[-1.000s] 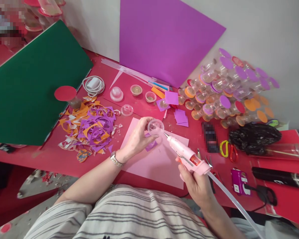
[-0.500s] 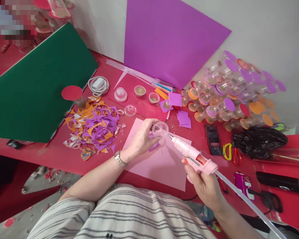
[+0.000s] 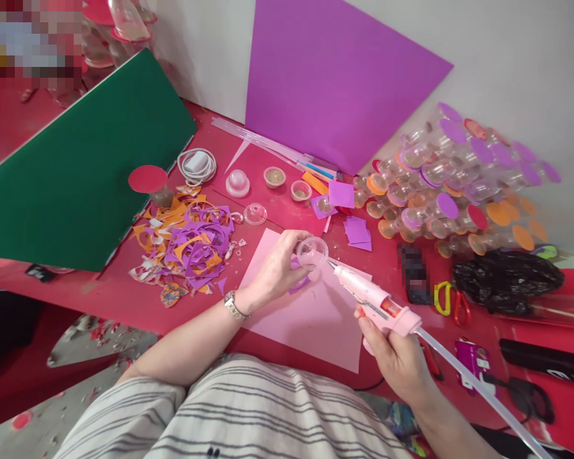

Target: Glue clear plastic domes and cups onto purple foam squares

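Note:
My left hand (image 3: 280, 268) is closed on a clear plastic cup (image 3: 312, 254), its round rim turned up toward me. In my right hand (image 3: 397, 354) is a pink hot glue gun (image 3: 375, 296), with a long clear glue stick (image 3: 483, 389) trailing from its back. The nozzle tip is at the right edge of the cup's rim; whether it touches, I cannot tell. A purple piece (image 3: 299, 280) shows beneath the cup, partly hidden by my fingers. Below both hands lies a pink sheet (image 3: 310, 325) on the red table.
Orange and purple paper scraps (image 3: 196, 245) are heaped at left, beside a green board (image 3: 86, 166). Small cups (image 3: 274, 177), a clear dome lid (image 3: 255, 213) and purple squares (image 3: 357, 231) lie ahead. Stacked clear cups (image 3: 435, 172), scissors (image 3: 442, 298) and a black bag (image 3: 507, 277) occupy the right.
The whole view has shifted slightly, so things appear a little further right and down. Both hands keep the cup and glue gun in nearly the same position relative to each other.

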`<state>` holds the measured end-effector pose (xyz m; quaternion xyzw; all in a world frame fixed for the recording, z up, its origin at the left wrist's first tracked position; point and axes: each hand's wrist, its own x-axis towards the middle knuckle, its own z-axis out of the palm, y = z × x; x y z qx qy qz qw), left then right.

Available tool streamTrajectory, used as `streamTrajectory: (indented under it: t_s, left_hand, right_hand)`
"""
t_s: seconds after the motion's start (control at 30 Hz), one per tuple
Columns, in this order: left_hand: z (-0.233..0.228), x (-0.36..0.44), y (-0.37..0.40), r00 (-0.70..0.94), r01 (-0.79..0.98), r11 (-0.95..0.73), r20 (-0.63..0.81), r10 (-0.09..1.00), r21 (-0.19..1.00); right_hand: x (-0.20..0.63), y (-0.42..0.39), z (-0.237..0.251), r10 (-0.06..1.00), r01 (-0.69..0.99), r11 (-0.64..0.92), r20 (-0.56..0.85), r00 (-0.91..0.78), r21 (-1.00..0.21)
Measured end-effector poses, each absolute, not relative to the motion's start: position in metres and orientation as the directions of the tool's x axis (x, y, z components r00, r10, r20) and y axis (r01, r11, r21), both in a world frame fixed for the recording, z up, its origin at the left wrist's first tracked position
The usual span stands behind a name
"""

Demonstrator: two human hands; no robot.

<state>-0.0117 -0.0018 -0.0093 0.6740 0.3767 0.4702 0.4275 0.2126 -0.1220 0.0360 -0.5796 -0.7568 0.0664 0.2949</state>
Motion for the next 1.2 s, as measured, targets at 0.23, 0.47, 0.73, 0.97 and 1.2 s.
streamTrajectory:
  t_s: [0.23, 0.47, 0.73, 0.97, 1.2]
  left_hand:
    - [-0.013, -0.012, -0.002, 0.281, 0.115, -0.372, 0.329, 0.901, 0.921]
    - [-0.014, -0.012, -0.002, 0.288, 0.118, -0.375, 0.33, 0.899, 0.92]
    - [-0.015, -0.012, -0.002, 0.29, 0.108, -0.4, 0.356, 0.888, 0.91]
    - [-0.011, -0.013, -0.003, 0.298, 0.113, -0.381, 0.334, 0.894, 0.918]
    - [-0.01, -0.011, -0.003, 0.303, 0.117, -0.37, 0.322, 0.897, 0.921]
  right_hand:
    - [0.21, -0.118, 0.039, 0.898, 0.841, 0.353, 0.401, -0.181, -0.411]
    - [0.206, -0.115, 0.042, 0.942, 0.828, 0.258, 0.322, -0.1, -0.498]
    - [0.207, -0.115, 0.04, 0.95, 0.832, 0.218, 0.306, -0.062, -0.51]
    - [0.208, -0.11, 0.042, 0.923, 0.872, 0.275, 0.367, -0.121, -0.404]
    - [0.212, -0.11, 0.037, 0.942, 0.86, 0.227, 0.328, -0.074, -0.457]
